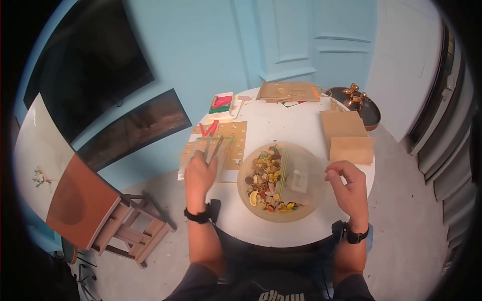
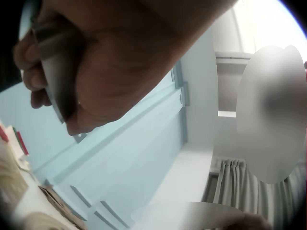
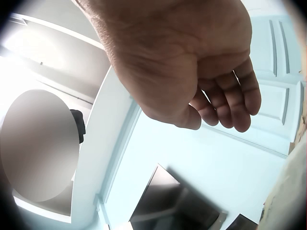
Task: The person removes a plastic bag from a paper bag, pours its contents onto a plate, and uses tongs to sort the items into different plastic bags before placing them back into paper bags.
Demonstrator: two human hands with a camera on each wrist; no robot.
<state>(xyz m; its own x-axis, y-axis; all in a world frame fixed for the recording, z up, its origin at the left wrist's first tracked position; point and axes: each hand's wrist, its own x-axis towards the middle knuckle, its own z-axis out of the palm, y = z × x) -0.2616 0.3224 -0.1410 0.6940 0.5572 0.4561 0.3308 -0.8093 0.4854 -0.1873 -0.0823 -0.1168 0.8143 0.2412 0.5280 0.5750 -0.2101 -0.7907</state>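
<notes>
My left hand [image 1: 201, 173] grips metal tongs [image 1: 217, 147], their two arms pointing away from me and apart at the tips. In the left wrist view, my fingers wrap around the tongs' broad metal band [image 2: 60, 62]. Beneath that hand lies a clear zip bag [image 1: 224, 156] on patterned brown paper [image 1: 240, 135]. My right hand [image 1: 349, 188] hovers by the right rim of a wide round bowl [image 1: 243, 200], its fingers loosely bent and nothing in them. Dried potpourri [image 1: 262, 175] fills the bowl's left side. Over its right side lies another clear zip bag [image 1: 297, 180] with a green seal.
Brown paper envelopes [image 1: 351, 150] lie at the right of the white table [image 1: 281, 118], and folded paper bags [image 1: 288, 91] at the back. A small box [image 1: 221, 105] with red and green contents stands back left. A wooden stool [image 1: 133, 226] is left of the table.
</notes>
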